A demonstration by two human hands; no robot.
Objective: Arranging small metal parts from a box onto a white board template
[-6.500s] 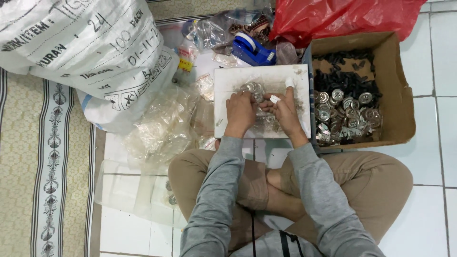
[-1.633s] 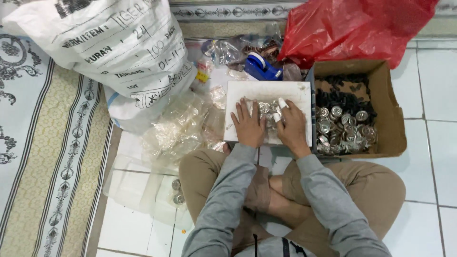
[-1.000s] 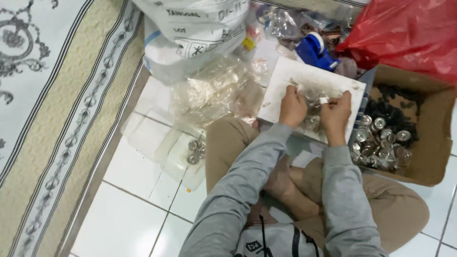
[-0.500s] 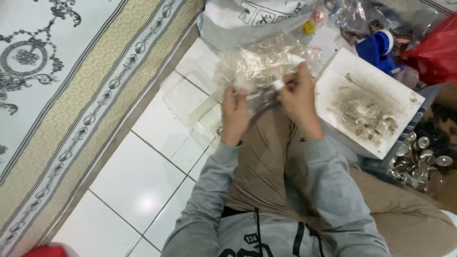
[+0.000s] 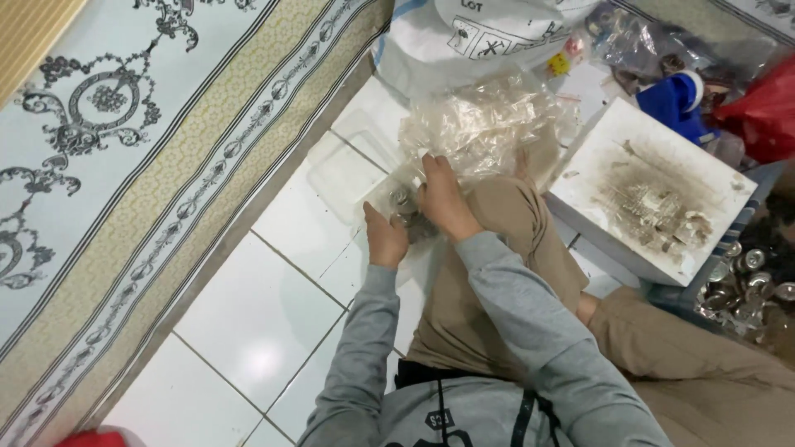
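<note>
Nearest, the left hand (image 5: 386,238) cups a small clear bag (image 5: 403,203) from below while the right hand (image 5: 443,199) pinches its top edge, both grasping it, so the silvery pieces inside stay put. At one o'clock lies the heap of empty bags (image 5: 484,124); at three o'clock, the white tray (image 5: 662,165).

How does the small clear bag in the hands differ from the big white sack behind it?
The clear bag is small and see-through, showing little metal pieces inside; the white sack is large, opaque and printed. The left hand and right hand hold the clear bag by the knee; the white sack stands untouched near the carpet. Both rest on the tiled floor.
</note>
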